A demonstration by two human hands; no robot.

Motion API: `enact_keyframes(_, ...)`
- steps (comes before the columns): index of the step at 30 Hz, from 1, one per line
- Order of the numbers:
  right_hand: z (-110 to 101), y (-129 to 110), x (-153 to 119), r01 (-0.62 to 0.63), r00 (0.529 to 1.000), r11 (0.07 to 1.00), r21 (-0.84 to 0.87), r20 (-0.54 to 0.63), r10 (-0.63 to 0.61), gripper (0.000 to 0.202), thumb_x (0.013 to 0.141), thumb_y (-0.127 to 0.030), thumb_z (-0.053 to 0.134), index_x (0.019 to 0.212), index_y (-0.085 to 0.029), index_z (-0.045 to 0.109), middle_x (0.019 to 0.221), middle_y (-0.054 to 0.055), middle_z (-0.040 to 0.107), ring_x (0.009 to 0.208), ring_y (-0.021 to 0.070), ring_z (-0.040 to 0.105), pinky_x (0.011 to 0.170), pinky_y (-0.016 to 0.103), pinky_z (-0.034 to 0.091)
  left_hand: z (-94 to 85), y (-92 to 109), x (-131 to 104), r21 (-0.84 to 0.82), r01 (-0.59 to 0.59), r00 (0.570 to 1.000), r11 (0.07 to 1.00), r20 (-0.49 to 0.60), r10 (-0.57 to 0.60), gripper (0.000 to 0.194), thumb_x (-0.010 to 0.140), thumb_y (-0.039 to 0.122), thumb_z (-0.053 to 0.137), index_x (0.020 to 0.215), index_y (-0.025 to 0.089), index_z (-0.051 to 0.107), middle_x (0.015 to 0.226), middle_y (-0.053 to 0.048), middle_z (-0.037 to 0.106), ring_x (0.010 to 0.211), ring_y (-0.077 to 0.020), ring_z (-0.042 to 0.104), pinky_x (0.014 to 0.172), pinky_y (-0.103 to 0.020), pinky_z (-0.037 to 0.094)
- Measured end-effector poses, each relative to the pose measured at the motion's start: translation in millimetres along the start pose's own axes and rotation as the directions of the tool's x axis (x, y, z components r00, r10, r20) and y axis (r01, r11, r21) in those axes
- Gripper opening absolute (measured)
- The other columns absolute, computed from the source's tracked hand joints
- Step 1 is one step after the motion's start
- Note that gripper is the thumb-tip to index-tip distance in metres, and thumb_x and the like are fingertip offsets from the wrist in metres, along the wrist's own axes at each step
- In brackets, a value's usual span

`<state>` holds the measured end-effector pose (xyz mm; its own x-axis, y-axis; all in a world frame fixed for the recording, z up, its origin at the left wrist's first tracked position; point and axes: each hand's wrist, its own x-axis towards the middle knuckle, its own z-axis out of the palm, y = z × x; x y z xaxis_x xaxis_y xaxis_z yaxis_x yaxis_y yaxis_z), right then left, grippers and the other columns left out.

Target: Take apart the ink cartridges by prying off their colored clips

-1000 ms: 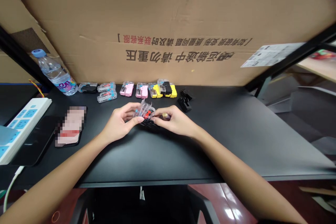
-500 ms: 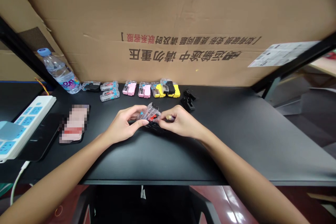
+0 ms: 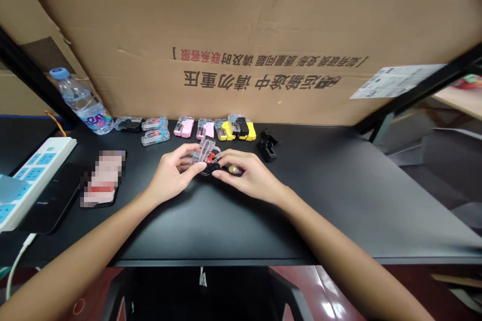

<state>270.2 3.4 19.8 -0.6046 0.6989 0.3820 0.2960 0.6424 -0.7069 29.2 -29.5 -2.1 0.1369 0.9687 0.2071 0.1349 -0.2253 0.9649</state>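
My left hand [image 3: 173, 170] grips a clear plastic piece [image 3: 206, 149] with red and black parts inside, held just above the black table. My right hand [image 3: 248, 173] touches the piece's right side with its fingertips. A small brass-coloured round object [image 3: 234, 169] shows within the curl of the right fingers. Behind the hands stands a row of similar small devices: pink ones [image 3: 184, 127], yellow ones [image 3: 226, 131], a black one [image 3: 241, 125] and clear ones [image 3: 155, 135]. Black loose parts [image 3: 267, 145] lie at the right end of the row.
A water bottle [image 3: 85, 103] leans at the back left. Nearer lie a phone [image 3: 104, 178], a dark phone [image 3: 52, 198] and a white power strip [image 3: 35, 175]. A large cardboard panel [image 3: 263, 20] rises behind the table [image 3: 339, 210].
Both hands and the clear piece have shifted slightly left and up. The piece is tilted more upright, and my right fingers have moved lower along its right side.
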Motion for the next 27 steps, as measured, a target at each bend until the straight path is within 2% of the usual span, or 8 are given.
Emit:
enact_keyframes(4, 3.2, 0.9, 0.5, -0.049, 0.998, 0.999, -0.006, 0.046, 0.049, 0.021, 0.103, -0.036, 0.070, 0.091, -0.018, 0.074, 0.085, 0.004, 0.071, 0.071, 0.0160, 0.058, 0.070, 0.029, 0.046, 2.5, 0.1, -0.5, 0.007, -0.001, 1.000, 1.000, -0.009, 0.001, 0.043, 0.091, 0.039, 0.081, 0.127, 0.018, 0.070, 0.127, -0.012, 0.081, 0.110, -0.0290, 0.081, 0.099, -0.044, 0.068)
enact_keyframes(10, 1.7, -0.8, 0.5, -0.103, 0.994, 0.994, -0.030, 0.040, 0.104, 0.020, 0.101, -0.035, 0.071, 0.093, -0.017, 0.076, 0.078, 0.001, 0.066, 0.066, 0.0139, 0.047, 0.065, 0.029, 0.039, 4.6, -0.5, -0.1, 0.003, -0.022, 0.999, 1.000, -0.024, 0.022, 0.043, 0.091, 0.037, 0.080, 0.128, 0.017, 0.069, 0.124, -0.012, 0.082, 0.108, -0.0290, 0.082, 0.096, -0.043, 0.070)
enact_keyframes(16, -1.3, 0.6, 0.8, -0.091, 0.994, 0.995, -0.027, 0.060, 0.093, 0.024, 0.102, -0.040, 0.070, 0.095, -0.017, 0.076, 0.081, 0.003, 0.068, 0.067, 0.0150, 0.047, 0.063, 0.028, 0.039, 4.8, 0.5, -0.7, 0.016, -0.040, 0.999, 0.999, -0.019, 0.041, 0.042, 0.091, 0.038, 0.081, 0.127, 0.017, 0.069, 0.123, -0.012, 0.082, 0.107, -0.0288, 0.082, 0.093, -0.042, 0.070)
enact_keyframes(27, -3.9, 1.1, 0.7, -0.034, 0.996, 0.998, -0.048, 0.086, 0.038, 0.024, 0.104, -0.037, 0.068, 0.097, -0.017, 0.077, 0.083, 0.004, 0.070, 0.068, 0.0152, 0.053, 0.068, 0.029, 0.043, 5.8, -0.7, -1.2, 0.018, -0.045, 0.999, 0.999, -0.010, 0.046, 0.042, 0.092, 0.039, 0.080, 0.126, 0.017, 0.070, 0.122, -0.012, 0.083, 0.104, -0.0278, 0.083, 0.094, -0.041, 0.070)
